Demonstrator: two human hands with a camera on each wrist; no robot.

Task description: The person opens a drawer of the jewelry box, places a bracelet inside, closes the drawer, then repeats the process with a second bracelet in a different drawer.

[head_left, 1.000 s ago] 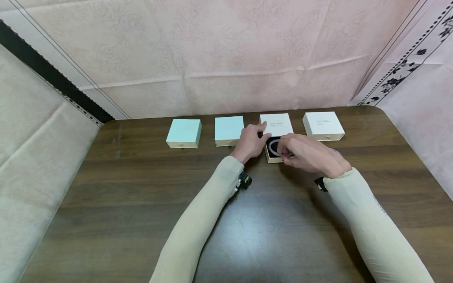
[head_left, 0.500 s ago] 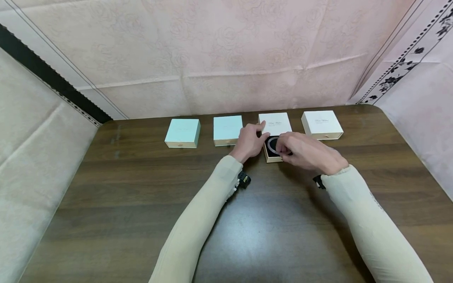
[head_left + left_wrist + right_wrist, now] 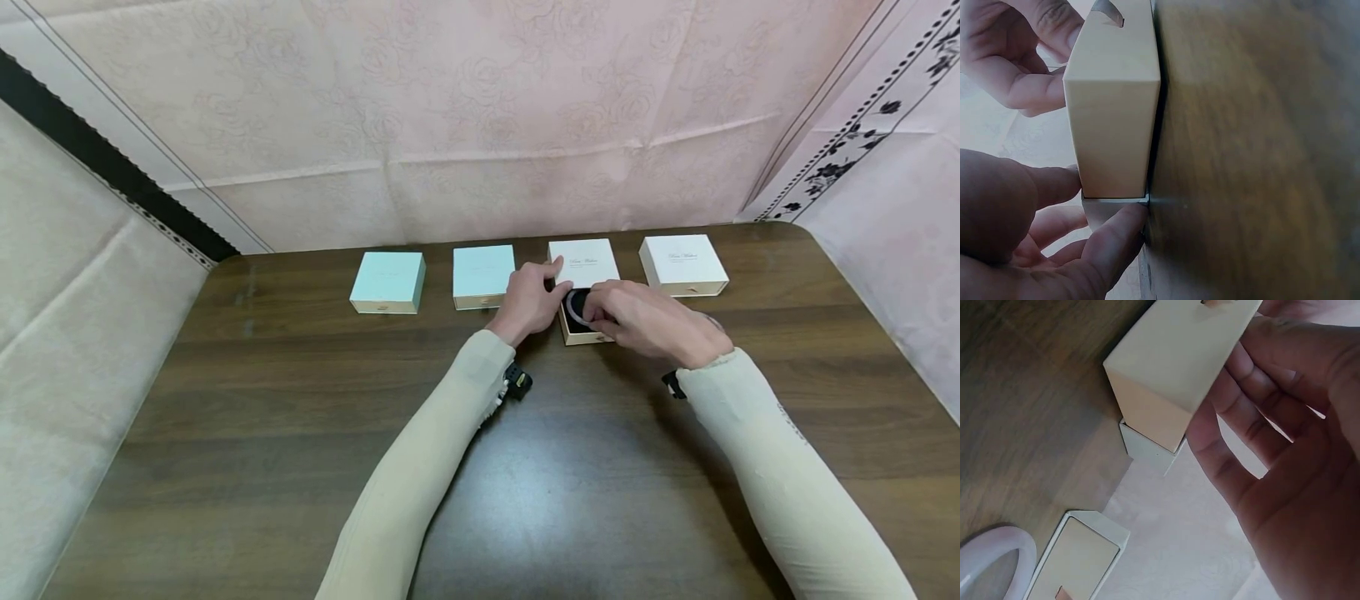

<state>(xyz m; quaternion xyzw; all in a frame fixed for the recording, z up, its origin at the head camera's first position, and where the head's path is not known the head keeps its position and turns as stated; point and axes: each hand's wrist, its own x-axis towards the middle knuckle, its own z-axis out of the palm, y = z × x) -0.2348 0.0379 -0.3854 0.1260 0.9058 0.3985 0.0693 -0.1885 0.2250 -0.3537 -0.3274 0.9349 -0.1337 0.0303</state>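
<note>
The tabletop (image 3: 300,458) carries a row of four small boxes, with both hands at the white box (image 3: 588,257) between a pale blue one (image 3: 482,268) and another white one (image 3: 683,256). The left grip (image 3: 528,300) has its fingers apart and rests against the side of the cover, thumb near the front corner; light, steady pressure there would probably stop the box from sliding while the right grip (image 3: 645,321) works. Its drawer (image 3: 582,339) stands out at the front, showing a black lining (image 3: 580,302), and should best stay flat, with no downward push on its overhanging end. The pale ring (image 3: 572,311) is best handled gently by the rim, turned little and not scraped on the drawer's edges. It lies within the drawer opening, to the left of the right fingertips, which appear clamped on its right side; the hand hides the exact contact. The left thumb is just beside it, not visibly touching.
</note>
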